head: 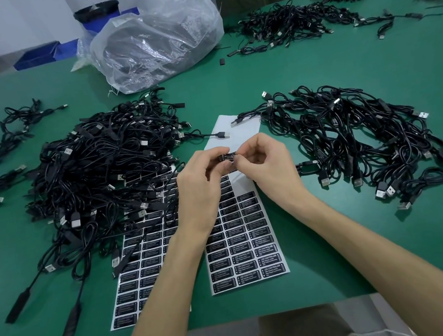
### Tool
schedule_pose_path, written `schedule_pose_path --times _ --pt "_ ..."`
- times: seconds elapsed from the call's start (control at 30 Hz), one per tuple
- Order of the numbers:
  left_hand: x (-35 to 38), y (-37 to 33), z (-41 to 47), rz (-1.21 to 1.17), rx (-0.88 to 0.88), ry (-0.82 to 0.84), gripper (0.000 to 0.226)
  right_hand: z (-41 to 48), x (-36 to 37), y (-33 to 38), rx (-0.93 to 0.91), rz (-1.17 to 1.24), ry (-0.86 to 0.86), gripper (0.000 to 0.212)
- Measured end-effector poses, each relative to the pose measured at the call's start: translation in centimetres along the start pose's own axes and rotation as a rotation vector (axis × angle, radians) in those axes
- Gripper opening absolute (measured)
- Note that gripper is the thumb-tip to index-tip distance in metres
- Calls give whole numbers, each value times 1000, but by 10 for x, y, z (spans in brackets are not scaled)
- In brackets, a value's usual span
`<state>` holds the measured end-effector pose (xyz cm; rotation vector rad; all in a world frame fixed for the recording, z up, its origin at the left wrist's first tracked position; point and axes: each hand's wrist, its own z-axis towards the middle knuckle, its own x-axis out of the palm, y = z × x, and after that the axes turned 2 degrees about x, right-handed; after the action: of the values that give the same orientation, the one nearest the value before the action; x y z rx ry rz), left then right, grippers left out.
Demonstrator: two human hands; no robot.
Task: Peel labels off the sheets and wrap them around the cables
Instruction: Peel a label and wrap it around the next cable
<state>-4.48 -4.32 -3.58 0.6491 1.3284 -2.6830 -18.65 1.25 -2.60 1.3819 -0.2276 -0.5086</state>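
Left hand and right hand are hovering over the label sheets on the desk, fingers curling in and pinching a cable's black controller; best wrapping squarely, smoothing outward, probably avoiding wrinkles.

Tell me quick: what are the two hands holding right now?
Left hand: pinches one end of a small black cable module.
Right hand: pinches its other end.

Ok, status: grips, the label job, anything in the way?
Left grip and right grip both pinch one small black module over the label sheet. Sheet's top rows bare. Cable piles either side, nothing blocking.
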Motion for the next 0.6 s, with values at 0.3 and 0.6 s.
schedule_pose_path --times 0.3,0.6 --pt "0 -5 -1 11 14 -1 23 0 1 -1 1 -25 -18 9" --pt "3 -12 -1 -33 -29 -30 20 -2 1 1 0 -47 -26 8"
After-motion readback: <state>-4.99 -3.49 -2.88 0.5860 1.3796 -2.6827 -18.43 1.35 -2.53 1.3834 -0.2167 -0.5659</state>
